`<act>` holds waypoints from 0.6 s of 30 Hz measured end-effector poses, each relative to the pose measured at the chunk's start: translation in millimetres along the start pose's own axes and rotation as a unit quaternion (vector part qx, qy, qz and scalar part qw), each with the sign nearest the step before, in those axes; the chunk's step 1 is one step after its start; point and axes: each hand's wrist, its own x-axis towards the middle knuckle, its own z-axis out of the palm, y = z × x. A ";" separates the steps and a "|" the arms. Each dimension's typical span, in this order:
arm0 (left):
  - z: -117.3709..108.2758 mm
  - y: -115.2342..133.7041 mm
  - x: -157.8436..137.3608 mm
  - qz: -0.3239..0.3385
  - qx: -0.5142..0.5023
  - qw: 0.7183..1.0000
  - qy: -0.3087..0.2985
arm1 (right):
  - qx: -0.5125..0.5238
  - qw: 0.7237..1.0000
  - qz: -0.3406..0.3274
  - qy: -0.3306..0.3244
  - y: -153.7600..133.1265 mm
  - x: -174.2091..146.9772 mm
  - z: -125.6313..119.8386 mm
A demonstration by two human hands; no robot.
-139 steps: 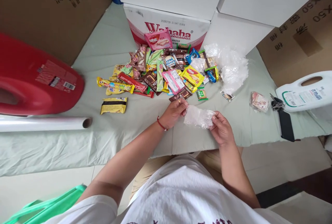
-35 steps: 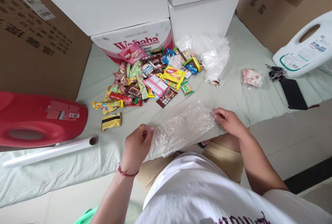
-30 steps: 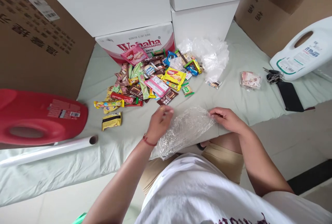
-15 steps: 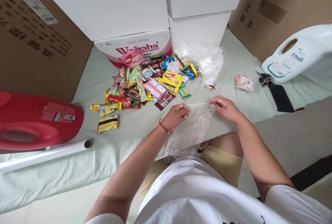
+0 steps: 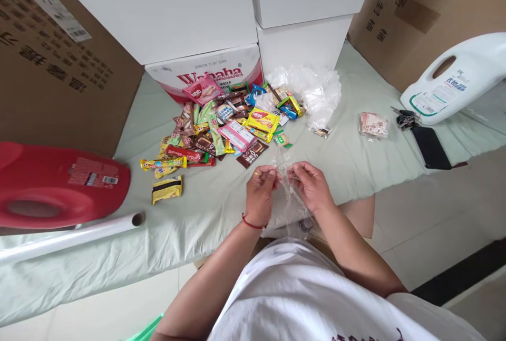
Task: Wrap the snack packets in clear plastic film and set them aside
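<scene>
Close together in front of me, both hands pinch a clear plastic bag [image 5: 288, 198] that hangs between them over the table edge. My left hand [image 5: 261, 193] closes on its left side, fingers curled in. My right hand [image 5: 312, 185] grips the opposite side between thumb and fingers. Just beyond them lies a heap of wrapped snacks, with a yellow nabati packet [image 5: 262, 121], a pink packet [image 5: 236, 135] and a brown cocoa packet [image 5: 252, 153] nearest. More crumpled clear plastic bags [image 5: 316, 90] lie behind, right of the heap.
A red jug [image 5: 98, 183] and a white roll [image 5: 79, 235] lie at left. On the right are a small wrapped bundle [image 5: 373, 125], keys [image 5: 405, 118], a black phone-like slab [image 5: 430, 147] and a white detergent bottle [image 5: 446, 90]. Cardboard and white boxes [image 5: 158, 9] stand behind.
My hands have come together from wider apart, the right one moving left. The bag, earlier spread between them, is now gathered into a narrow bunch.
</scene>
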 end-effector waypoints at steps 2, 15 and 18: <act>-14.7 4.5 1.1 0.006 0.003 0.999 0.033 | 0.026 0.998 0.016 0.045 -3.0 3.7 -6.4; -130.1 33.6 21.4 -0.145 -0.040 0.988 0.023 | -0.090 0.991 0.092 0.034 -20.2 9.1 -52.0; -152.1 32.9 33.5 -0.127 0.041 0.990 0.053 | -0.142 0.985 0.101 0.008 -23.7 20.4 -57.5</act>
